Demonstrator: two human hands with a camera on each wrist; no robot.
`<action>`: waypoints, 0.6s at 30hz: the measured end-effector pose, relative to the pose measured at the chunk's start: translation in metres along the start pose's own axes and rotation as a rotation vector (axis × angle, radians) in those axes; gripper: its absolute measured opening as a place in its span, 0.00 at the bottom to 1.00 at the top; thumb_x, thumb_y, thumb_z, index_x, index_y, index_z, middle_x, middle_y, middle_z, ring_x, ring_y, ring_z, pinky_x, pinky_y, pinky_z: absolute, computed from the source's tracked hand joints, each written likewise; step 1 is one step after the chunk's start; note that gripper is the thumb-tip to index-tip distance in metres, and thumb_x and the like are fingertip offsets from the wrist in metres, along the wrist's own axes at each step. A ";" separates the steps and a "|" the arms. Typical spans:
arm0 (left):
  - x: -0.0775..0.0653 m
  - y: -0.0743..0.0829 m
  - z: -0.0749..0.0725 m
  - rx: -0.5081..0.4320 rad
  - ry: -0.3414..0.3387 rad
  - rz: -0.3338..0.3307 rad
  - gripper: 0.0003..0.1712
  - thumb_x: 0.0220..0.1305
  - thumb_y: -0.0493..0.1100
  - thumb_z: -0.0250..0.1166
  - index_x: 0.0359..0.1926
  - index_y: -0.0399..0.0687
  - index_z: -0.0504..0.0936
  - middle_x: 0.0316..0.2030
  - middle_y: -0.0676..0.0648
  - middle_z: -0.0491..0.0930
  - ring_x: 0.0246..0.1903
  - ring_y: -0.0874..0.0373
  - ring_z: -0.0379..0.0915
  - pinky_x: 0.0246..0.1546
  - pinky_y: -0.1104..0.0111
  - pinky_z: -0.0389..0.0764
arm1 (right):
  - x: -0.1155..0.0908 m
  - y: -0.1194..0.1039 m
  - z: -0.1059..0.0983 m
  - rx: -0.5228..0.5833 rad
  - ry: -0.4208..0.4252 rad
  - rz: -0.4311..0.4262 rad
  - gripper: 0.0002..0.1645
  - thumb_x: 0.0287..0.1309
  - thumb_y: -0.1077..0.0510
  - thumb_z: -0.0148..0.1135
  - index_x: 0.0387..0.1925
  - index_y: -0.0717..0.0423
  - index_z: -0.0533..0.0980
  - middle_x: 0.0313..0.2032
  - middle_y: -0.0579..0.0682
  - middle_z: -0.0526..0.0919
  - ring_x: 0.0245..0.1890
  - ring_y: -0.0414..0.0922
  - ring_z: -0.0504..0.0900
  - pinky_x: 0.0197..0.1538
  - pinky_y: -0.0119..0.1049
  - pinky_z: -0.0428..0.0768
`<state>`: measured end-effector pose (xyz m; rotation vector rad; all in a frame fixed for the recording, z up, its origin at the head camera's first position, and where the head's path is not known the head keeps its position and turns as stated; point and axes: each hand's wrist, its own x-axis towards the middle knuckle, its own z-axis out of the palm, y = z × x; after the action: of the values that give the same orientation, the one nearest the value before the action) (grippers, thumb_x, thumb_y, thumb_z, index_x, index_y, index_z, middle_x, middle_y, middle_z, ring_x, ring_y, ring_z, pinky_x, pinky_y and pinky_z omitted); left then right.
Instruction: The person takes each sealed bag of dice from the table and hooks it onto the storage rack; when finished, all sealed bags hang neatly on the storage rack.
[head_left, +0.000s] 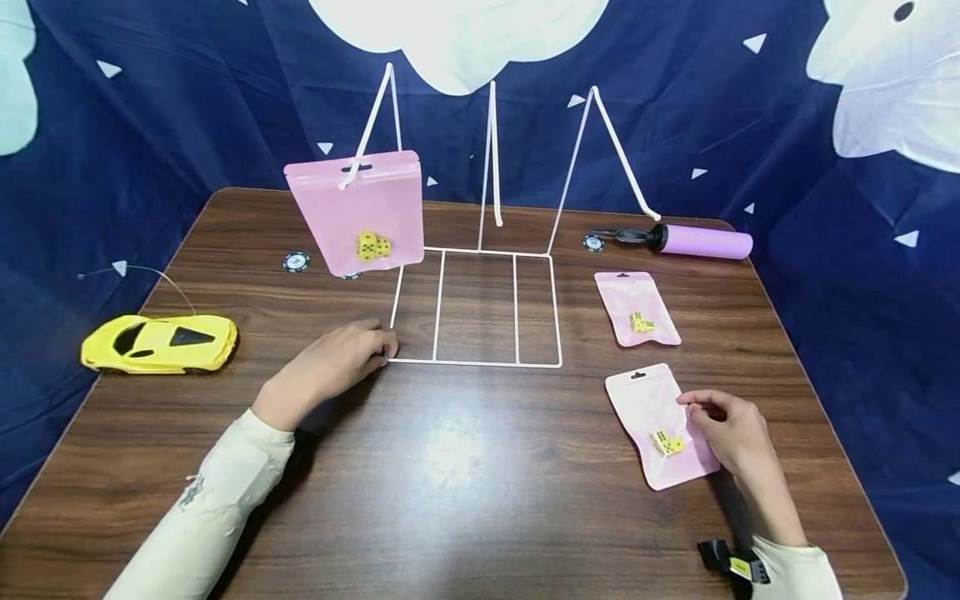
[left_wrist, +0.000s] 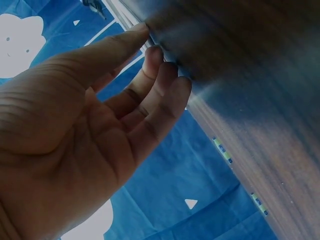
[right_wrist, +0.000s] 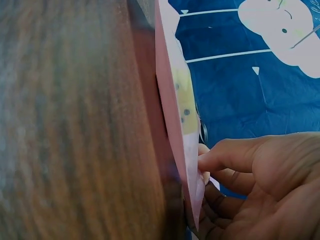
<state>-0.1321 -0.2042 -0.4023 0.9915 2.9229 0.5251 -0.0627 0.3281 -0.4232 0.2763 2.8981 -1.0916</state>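
Observation:
At the front left corner of a white wire display rack (head_left: 476, 363), my left hand (head_left: 341, 360) grips the base wire between thumb and fingers. The left wrist view shows the thumb and curled fingers of this hand (left_wrist: 100, 115) close together at the wire. On the right, my right hand (head_left: 735, 429) pinches the right edge of a pink zip bag (head_left: 641, 400) with yellow dice (head_left: 666, 443) inside. In the right wrist view the bag (right_wrist: 187, 155) stands edge-on, thumb against its face. Another pink bag (head_left: 356, 200) with dice hangs from the rack's left hook.
A third pink bag (head_left: 630, 292) with dice lies behind the pinched one. Farther back are a purple hand pump (head_left: 705, 242) and a poker chip (head_left: 593, 243). To the left sit a yellow toy car (head_left: 161, 345) and another chip (head_left: 296, 262). Blue cloth (head_left: 247, 108) hangs behind the table.

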 end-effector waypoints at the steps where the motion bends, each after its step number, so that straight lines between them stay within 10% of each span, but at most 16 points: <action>1: 0.000 0.000 -0.001 0.000 -0.004 -0.006 0.15 0.66 0.27 0.73 0.33 0.50 0.79 0.30 0.50 0.74 0.27 0.55 0.72 0.30 0.57 0.78 | 0.000 0.000 0.000 0.003 0.002 -0.006 0.10 0.70 0.69 0.64 0.49 0.67 0.87 0.36 0.56 0.85 0.34 0.42 0.74 0.34 0.30 0.71; 18: 0.001 0.002 0.001 -0.016 -0.008 -0.013 0.14 0.67 0.27 0.72 0.33 0.49 0.80 0.30 0.49 0.73 0.28 0.56 0.70 0.30 0.58 0.77 | -0.004 -0.007 -0.002 0.019 0.074 -0.069 0.11 0.72 0.71 0.61 0.49 0.67 0.86 0.43 0.64 0.88 0.34 0.36 0.74 0.33 0.26 0.72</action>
<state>-0.1315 -0.2018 -0.4026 0.9692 2.9116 0.5426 -0.0601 0.3235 -0.4171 0.2237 2.9841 -1.1439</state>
